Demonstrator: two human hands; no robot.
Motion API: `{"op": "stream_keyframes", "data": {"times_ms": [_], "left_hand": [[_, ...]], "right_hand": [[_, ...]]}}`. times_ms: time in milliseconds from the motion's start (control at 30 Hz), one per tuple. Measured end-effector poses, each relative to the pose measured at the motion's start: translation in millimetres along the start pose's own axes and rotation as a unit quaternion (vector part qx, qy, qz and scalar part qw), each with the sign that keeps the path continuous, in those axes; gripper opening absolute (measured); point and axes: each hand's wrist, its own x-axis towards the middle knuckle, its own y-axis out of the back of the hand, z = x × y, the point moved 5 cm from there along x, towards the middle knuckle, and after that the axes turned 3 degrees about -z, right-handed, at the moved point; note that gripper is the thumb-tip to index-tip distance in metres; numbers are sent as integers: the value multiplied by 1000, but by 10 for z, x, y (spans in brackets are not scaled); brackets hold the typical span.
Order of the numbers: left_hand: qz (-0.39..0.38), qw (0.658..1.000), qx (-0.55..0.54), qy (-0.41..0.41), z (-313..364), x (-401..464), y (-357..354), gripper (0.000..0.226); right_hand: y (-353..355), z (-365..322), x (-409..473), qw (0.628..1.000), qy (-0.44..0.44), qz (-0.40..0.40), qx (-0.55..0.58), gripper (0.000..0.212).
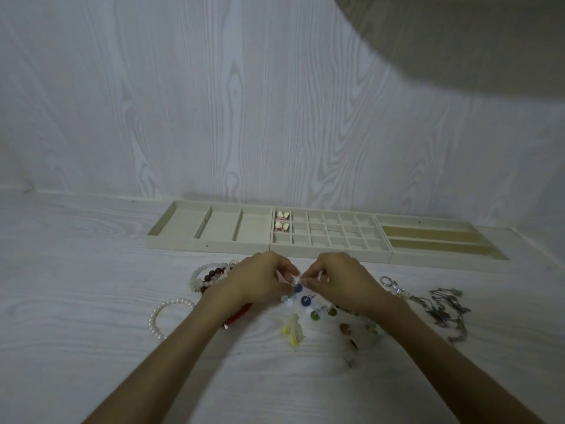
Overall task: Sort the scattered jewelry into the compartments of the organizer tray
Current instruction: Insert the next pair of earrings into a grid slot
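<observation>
Fingertips of the left hand [260,281] and right hand [339,280] meet, pinching a blue bead earring [298,288] just above scattered jewelry [321,313] on the table [91,270]. The organizer tray [330,237] lies behind.

I see a pale wood-grain wall [232,96] filling the upper view. It meets a desk [76,301] of the same whitish grain along a low seam. Light is dim, cool and even. A blurred grey-beige shape [474,41] hangs across the top right corner; can't identify it.
</observation>
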Motion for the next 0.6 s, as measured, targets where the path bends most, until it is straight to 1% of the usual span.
{"op": "stream_keyframes", "data": {"times_ms": [167,233,300,367,433,500,533,600], "left_hand": [[29,999,10,14,26,83,-40,12],[44,999,10,9,30,87,-37,10],[53,999,-12,-3,34,101,-22,12],[58,995,-75,-31,74,104,29,16],[63,981,-179,-49,143,77,124,20],[67,958,-274,-45,178,54,217,22],[64,950,-303,-43,189,52,250,23],[70,944,-321,-37,193,61,288,23]], "right_hand": [[9,33,13,999,-15,-6,32,23],[-8,84,14,998,-25,-4,62,22],[24,143,1,992,-37,14,119,20],[102,186,-26,976,-52,40,210,18],[177,210,-63,946,-66,47,314,19],[203,238,-91,917,-77,27,390,23],[197,241,-92,907,-80,8,413,23],[183,218,-104,890,-72,-30,449,22]]}}
